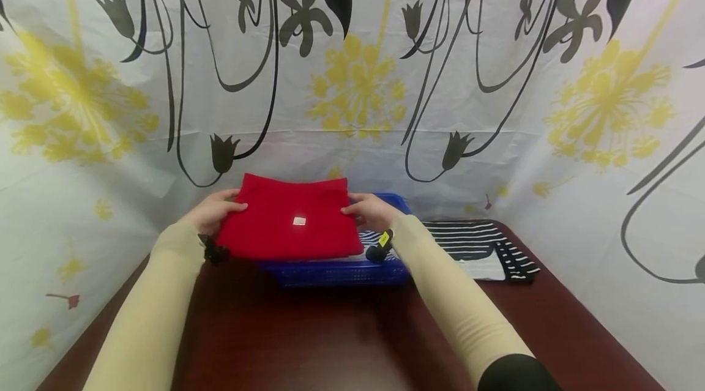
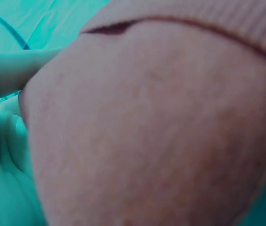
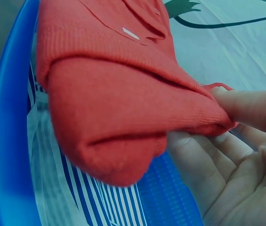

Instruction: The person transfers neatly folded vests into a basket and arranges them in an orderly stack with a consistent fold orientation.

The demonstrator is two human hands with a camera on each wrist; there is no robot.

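Head view — pinching a folded, white-tagged red garment (image 1: 292, 219) by its two sides with left grip (image 1: 212, 210) and right grip (image 1: 376, 212), holding it up over the blue basket (image 1: 341, 275) on the counter (image 1: 275, 336) — above striped cloth (image 3: 83, 183) inside, left of a black-and-white folded garment (image 1: 465, 241)

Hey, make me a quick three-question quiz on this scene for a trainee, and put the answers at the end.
1. True or false: the left hand and the right hand both grip the folded red cloth.
2. What colour is the basket? A: white. B: blue. C: green.
3. Fill in: in the head view, the striped cloth on the table lies to the ____ of the basket.

Key: 1 true; 2 B; 3 right.
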